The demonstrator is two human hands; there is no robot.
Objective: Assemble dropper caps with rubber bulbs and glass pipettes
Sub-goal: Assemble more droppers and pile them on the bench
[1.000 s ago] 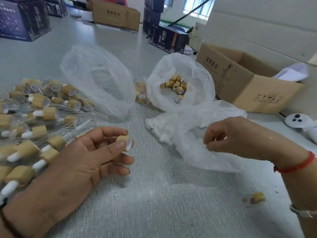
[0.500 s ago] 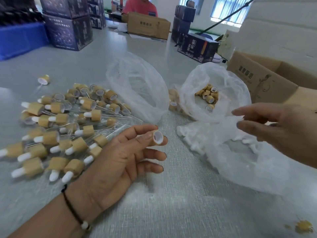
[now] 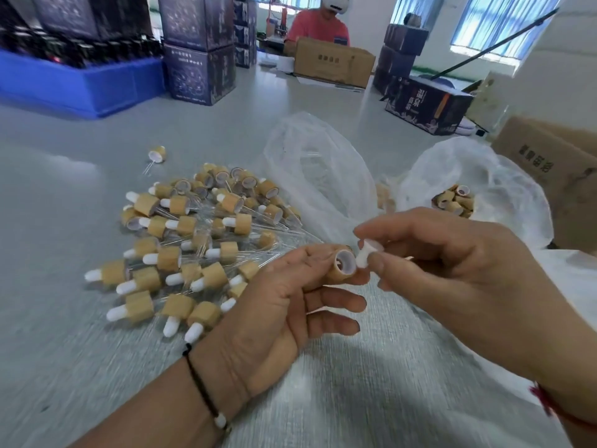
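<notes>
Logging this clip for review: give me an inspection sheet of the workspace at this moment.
Surface: grey table.
Job's things: wooden cap in left hand; white rubber bulb in right hand, at the cap's mouth, not inserted.
Clutter: assembled droppers; bag of caps; empty plastic bag.
Grippers: fingers of both hands pinching parts.
Cables: nothing seen.
Surroundings: cardboard boxes, blue crate, seated person.

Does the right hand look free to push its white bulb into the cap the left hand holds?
Probably yes. The cap in the left hand turns its open mouth toward the bulb pinched by the right hand, with nothing between them.
</notes>
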